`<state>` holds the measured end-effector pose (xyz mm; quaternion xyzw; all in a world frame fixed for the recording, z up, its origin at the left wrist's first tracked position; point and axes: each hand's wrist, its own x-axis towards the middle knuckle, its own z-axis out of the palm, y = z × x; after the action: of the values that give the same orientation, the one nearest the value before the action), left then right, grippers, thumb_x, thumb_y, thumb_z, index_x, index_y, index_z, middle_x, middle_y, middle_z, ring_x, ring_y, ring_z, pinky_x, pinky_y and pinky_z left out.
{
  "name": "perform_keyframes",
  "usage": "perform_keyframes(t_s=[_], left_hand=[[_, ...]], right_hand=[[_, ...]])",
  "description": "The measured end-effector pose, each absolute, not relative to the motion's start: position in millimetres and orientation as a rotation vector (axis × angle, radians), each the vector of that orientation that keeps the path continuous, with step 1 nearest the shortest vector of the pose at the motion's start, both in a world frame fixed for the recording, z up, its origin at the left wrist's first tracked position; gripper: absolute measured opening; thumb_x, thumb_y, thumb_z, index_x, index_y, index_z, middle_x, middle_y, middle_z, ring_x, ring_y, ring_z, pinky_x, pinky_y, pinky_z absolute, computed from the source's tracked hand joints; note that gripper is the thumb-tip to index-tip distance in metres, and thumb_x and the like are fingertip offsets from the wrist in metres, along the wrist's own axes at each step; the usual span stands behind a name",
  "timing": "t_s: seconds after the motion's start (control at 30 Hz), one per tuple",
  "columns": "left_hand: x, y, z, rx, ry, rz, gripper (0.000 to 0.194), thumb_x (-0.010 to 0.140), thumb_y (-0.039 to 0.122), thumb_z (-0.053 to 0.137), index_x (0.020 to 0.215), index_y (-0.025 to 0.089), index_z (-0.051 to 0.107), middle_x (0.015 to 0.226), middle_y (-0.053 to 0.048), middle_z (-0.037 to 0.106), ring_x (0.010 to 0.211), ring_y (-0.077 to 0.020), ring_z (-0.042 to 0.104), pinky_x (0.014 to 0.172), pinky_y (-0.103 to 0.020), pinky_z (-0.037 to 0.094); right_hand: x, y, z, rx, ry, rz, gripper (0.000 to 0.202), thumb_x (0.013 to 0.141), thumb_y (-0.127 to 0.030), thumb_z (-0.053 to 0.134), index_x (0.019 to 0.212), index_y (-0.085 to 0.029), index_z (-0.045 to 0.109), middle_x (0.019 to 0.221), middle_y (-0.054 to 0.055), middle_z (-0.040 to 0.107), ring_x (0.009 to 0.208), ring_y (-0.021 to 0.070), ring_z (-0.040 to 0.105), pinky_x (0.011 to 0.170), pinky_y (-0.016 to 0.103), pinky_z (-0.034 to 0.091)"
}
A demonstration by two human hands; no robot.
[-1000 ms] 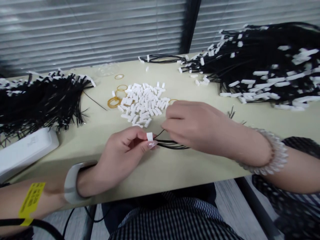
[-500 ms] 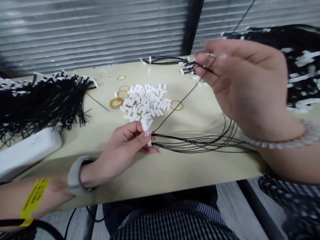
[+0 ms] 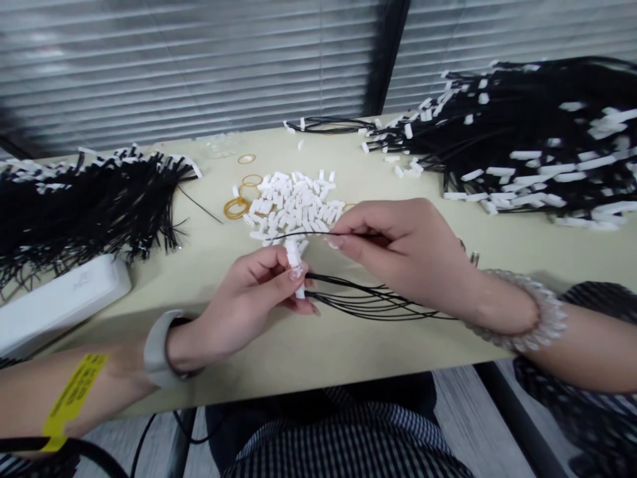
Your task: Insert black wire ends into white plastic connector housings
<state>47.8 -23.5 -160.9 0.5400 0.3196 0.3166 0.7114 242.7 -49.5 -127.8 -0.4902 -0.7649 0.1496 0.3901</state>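
Between thumb and fingers, my left hand (image 3: 253,282) pinches a white plastic connector housing (image 3: 293,253). Thin black wires (image 3: 368,302) run from the housing to the right, passing under my other hand. My right hand (image 3: 398,242) is closed on a single black wire (image 3: 306,234). That wire's free end reaches left, just above the top of the housing, and I cannot tell whether it touches it. Behind both hands lies a loose pile of small white connector housings (image 3: 293,202).
Yellow rubber bands (image 3: 237,208) lie left of the pile. A heap of black wires (image 3: 89,206) is at the left, beside a white box (image 3: 64,302). Bundled black cables with white connectors (image 3: 522,139) cover the right. Blinds (image 3: 199,66) stand behind the table.
My right hand has come down and left from its raised position, bringing the black wire close to the housing. My left hand keeps its grip, almost unmoved.
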Motion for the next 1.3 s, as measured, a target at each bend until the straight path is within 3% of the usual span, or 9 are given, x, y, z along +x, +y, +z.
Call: perform_keyframes(t_s=[0.1, 0.27, 0.7, 1.0, 1.13, 1.3], left_hand=[[47, -23, -161, 1.162, 0.701, 0.704, 0.011, 0.073, 0.025, 0.068, 0.076, 0.016, 0.062, 0.069, 0.000, 0.064, 0.056, -0.0117, 0.064, 0.058, -0.023, 0.055], [47, -23, -160, 1.100, 0.685, 0.700, 0.013, 0.072, 0.026, 0.069, 0.076, 0.016, 0.061, 0.071, 0.000, 0.065, 0.055, -0.0115, 0.064, 0.055, -0.022, 0.055], [47, -22, -161, 1.124, 0.672, 0.694, 0.011, 0.073, 0.024, 0.067, 0.076, 0.015, 0.061, 0.070, 0.000, 0.064, 0.054, -0.0115, 0.063, 0.055, -0.023, 0.055], [46, -22, -160, 1.137, 0.671, 0.657, 0.013, 0.073, 0.026, 0.067, 0.074, 0.015, 0.060, 0.069, 0.000, 0.063, 0.054, -0.0106, 0.063, 0.056, -0.023, 0.055], [48, -23, -160, 1.150, 0.672, 0.644, 0.015, 0.073, 0.027, 0.067, 0.072, 0.014, 0.059, 0.068, 0.000, 0.063, 0.053, -0.0105, 0.062, 0.055, -0.023, 0.055], [49, -23, -162, 1.211, 0.713, 0.630, 0.016, 0.076, 0.028, 0.064, 0.072, 0.013, 0.057, 0.067, 0.001, 0.061, 0.053, -0.0093, 0.061, 0.054, -0.022, 0.054]], right_hand=[[247, -49, -126, -1.228, -1.938, 0.386, 0.012, 0.081, -0.025, 0.056, 0.084, -0.020, 0.067, 0.070, -0.002, 0.064, 0.054, 0.0070, 0.050, 0.049, 0.021, 0.037], [255, -50, -124, -1.206, -1.913, 0.389, 0.009, 0.079, -0.024, 0.060, 0.073, -0.022, 0.067, 0.061, -0.002, 0.061, 0.051, 0.0083, 0.048, 0.044, 0.023, 0.036], [254, -49, -126, -1.172, -1.942, 0.308, 0.011, 0.081, -0.023, 0.058, 0.074, -0.020, 0.067, 0.063, -0.002, 0.062, 0.054, 0.0077, 0.052, 0.047, 0.022, 0.036], [268, -44, -135, -0.917, -2.163, -0.356, 0.017, 0.084, -0.019, 0.052, 0.086, -0.028, 0.066, 0.083, 0.002, 0.065, 0.073, 0.0137, 0.057, 0.060, 0.027, 0.041], [269, -41, -137, -0.903, -2.243, -0.515, 0.019, 0.083, -0.015, 0.050, 0.090, -0.025, 0.064, 0.093, 0.003, 0.064, 0.077, 0.0160, 0.055, 0.066, 0.029, 0.041], [260, -44, -136, -0.957, -2.349, -0.609, 0.013, 0.084, -0.018, 0.049, 0.083, -0.020, 0.062, 0.079, 0.002, 0.062, 0.071, 0.0136, 0.053, 0.060, 0.026, 0.039]])
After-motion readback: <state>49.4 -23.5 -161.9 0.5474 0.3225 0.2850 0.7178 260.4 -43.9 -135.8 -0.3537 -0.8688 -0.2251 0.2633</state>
